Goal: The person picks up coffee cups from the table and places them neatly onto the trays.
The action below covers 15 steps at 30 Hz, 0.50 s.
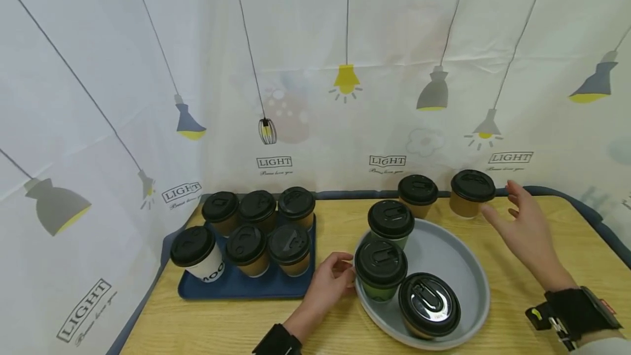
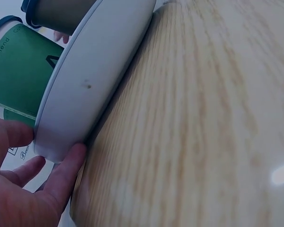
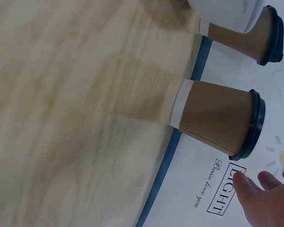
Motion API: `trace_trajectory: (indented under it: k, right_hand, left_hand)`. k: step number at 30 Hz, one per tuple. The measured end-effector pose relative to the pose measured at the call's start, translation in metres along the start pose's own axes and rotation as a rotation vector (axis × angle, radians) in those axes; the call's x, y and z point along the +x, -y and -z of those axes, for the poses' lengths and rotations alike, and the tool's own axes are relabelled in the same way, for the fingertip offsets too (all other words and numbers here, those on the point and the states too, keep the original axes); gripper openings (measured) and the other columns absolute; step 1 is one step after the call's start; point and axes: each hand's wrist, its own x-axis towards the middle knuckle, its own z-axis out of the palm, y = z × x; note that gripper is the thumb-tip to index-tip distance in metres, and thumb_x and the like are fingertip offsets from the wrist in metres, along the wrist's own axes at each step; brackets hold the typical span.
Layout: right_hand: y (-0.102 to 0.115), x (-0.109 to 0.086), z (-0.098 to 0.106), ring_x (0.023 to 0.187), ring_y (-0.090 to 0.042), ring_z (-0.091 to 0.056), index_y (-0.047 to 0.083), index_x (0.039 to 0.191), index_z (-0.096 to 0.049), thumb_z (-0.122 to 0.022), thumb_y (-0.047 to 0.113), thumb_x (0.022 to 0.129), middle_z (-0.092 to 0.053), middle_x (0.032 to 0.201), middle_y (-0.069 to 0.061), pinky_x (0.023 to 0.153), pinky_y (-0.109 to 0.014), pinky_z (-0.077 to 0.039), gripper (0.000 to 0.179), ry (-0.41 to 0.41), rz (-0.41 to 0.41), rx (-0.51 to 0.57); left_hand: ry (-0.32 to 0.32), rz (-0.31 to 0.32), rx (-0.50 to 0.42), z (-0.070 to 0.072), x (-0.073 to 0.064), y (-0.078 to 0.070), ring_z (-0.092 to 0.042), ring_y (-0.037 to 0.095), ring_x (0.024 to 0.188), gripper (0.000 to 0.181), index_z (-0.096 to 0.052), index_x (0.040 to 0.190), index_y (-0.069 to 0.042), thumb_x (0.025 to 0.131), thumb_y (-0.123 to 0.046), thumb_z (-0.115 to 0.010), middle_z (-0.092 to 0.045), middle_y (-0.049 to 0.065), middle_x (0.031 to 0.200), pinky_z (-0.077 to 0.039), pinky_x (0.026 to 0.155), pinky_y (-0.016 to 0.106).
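Note:
My left hand [image 1: 329, 278] grips the left edge of a round grey tray [image 1: 446, 251], thumb at the rim and fingers against its outer wall in the left wrist view. Three black-lidded paper cups stand on that tray: a green cup [image 1: 380, 272] close to the left hand, another cup [image 1: 391, 221] behind it, and a shiny-lidded cup [image 1: 429, 305] at the front. Fingers spread, my right hand [image 1: 529, 229] is just right of a brown paper cup [image 1: 472, 193] on the table. A small gap shows between fingertips and lid in the right wrist view.
A second brown cup [image 1: 418, 193] stands behind the round tray. To the left, a blue rectangular tray [image 1: 246, 290] holds several lidded cups, including a white cup [image 1: 212, 267] with black letters. A lamp-printed cloth [image 1: 315, 97] hangs along the wooden table's [image 1: 340, 223] back edge.

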Motion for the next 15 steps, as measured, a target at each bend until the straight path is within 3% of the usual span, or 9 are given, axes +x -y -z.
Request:
trace_trajectory:
  k: [2, 3, 8, 15]
  right_hand:
    - [-0.004, 0.011, -0.005, 0.143, -0.060, -0.026, 0.000, 0.165, -0.011, -0.069, 0.035, 0.101, -0.020, 0.163, -0.035, 0.104, -0.076, -0.033, 0.093, 0.008, 0.001, -0.006]
    - [-0.006, 0.015, -0.008, 0.145, -0.060, -0.023, 0.000, 0.165, -0.009, -0.071, 0.036, 0.099, -0.016, 0.165, -0.035, 0.104, -0.078, -0.030, 0.097, 0.010, 0.003, -0.008]
    - [-0.015, 0.033, -0.022, 0.149, -0.058, -0.011, 0.002, 0.165, -0.002, -0.076, 0.040, 0.095, -0.010, 0.165, -0.036, 0.112, -0.079, -0.017, 0.109, 0.023, -0.015, 0.012]
    - [-0.019, 0.051, -0.039, 0.146, -0.064, -0.011, 0.002, 0.165, 0.005, -0.080, 0.041, 0.091, -0.006, 0.161, -0.043, 0.105, -0.082, -0.023, 0.120, 0.051, -0.061, -0.004]
  left_hand:
    - [0.002, 0.005, -0.011, 0.000, 0.000, -0.001, -0.066, 0.019, 0.093, 0.032, -0.060, 0.132, 0.000, 0.101, -0.009, -0.064, -0.060, 0.012, 0.109, -0.063, 0.079, 0.043]
    - [0.004, 0.007, -0.015, 0.000, -0.001, -0.001, -0.066, 0.019, 0.093, 0.032, -0.060, 0.132, 0.000, 0.101, -0.009, -0.064, -0.060, 0.013, 0.109, -0.063, 0.079, 0.043]
    - [0.015, 0.023, -0.037, 0.000, 0.000, -0.002, -0.066, 0.020, 0.093, 0.032, -0.060, 0.132, 0.001, 0.102, -0.010, -0.065, -0.060, 0.014, 0.109, -0.063, 0.081, 0.043]
    - [0.008, 0.028, -0.027, 0.002, 0.000, -0.002, -0.066, 0.020, 0.092, 0.031, -0.061, 0.130, 0.001, 0.101, -0.009, -0.065, -0.061, 0.013, 0.109, -0.063, 0.080, 0.043]
